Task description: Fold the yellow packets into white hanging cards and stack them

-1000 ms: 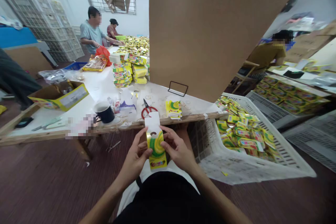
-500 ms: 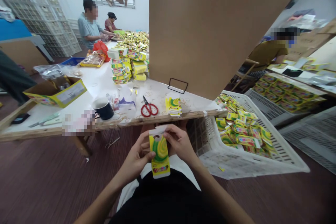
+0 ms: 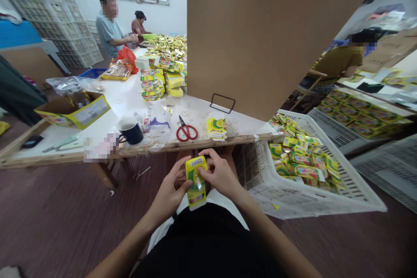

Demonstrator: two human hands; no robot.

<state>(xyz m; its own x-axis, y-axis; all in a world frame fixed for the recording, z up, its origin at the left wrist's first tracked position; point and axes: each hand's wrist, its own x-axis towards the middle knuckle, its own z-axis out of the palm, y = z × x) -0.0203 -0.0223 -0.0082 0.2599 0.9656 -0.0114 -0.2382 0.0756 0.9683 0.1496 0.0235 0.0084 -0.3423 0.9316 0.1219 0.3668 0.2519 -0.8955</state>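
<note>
While pinched, yellow packet (image 3: 196, 181) sits between both hands' fingers (image 3: 204, 173).

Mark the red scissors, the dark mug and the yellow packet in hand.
red scissors (image 3: 183, 125), head view, pivot where the blades cross.
dark mug (image 3: 131, 131), head view, outer side wall.
yellow packet (image 3: 196, 192), head view, lower front face.

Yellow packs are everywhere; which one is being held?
The pack over the lap, gripped by left hand and right hand; the rest lie on the table or in the crate.
</note>
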